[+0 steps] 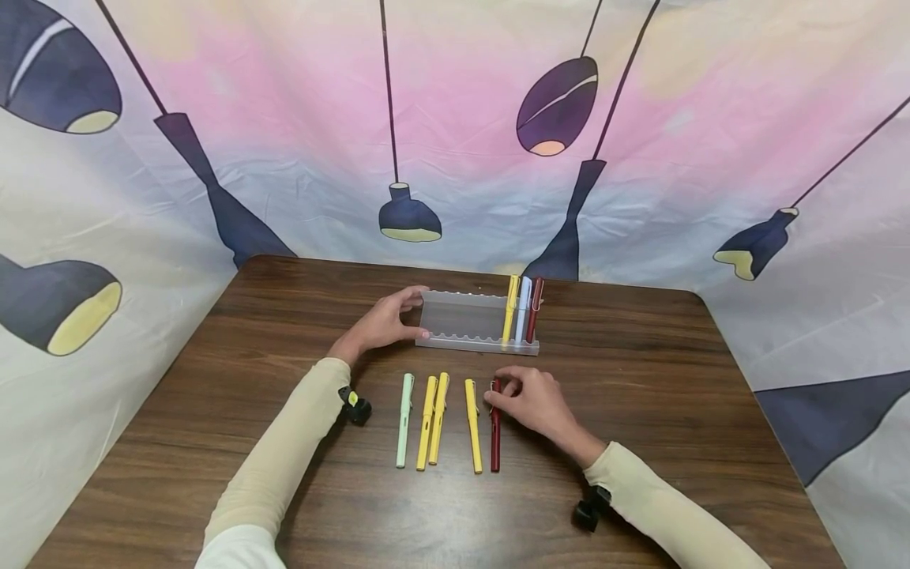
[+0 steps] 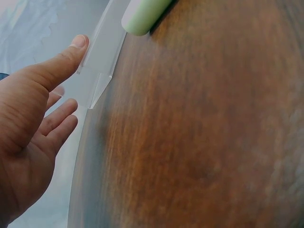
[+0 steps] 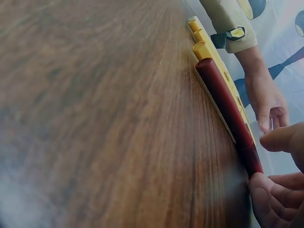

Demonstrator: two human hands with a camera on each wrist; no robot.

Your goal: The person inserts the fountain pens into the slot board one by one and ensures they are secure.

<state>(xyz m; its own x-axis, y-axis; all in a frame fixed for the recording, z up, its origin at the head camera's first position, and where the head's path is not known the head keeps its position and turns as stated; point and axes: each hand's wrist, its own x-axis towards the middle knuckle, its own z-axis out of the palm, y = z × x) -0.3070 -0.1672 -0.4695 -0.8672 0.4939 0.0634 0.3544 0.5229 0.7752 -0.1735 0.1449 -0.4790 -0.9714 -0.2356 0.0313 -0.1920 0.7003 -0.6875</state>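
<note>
A clear pen rack (image 1: 462,343) with scalloped edges stands toward the back of the table. My left hand (image 1: 384,320) holds its left end, thumb at the front edge and fingers at the back; in the left wrist view the thumb (image 2: 76,45) lies along the rack's wall (image 2: 102,59). Closer to me, the right hand (image 1: 536,399) has its thumb and fingers around the capped end of a dark red pen (image 1: 495,442) that lies on the table. In the right wrist view, fingertips (image 3: 259,183) meet this pen (image 3: 223,97) at its cap.
Left of the red pen lie several yellow pens, one (image 1: 473,427) nearest it, and a mint green pen (image 1: 404,423). Resting in the rack's right end are a yellow pen (image 1: 509,312), a pale blue pen (image 1: 523,308) and another dark red pen (image 1: 535,312). A printed cloth (image 1: 455,158) hangs behind the table.
</note>
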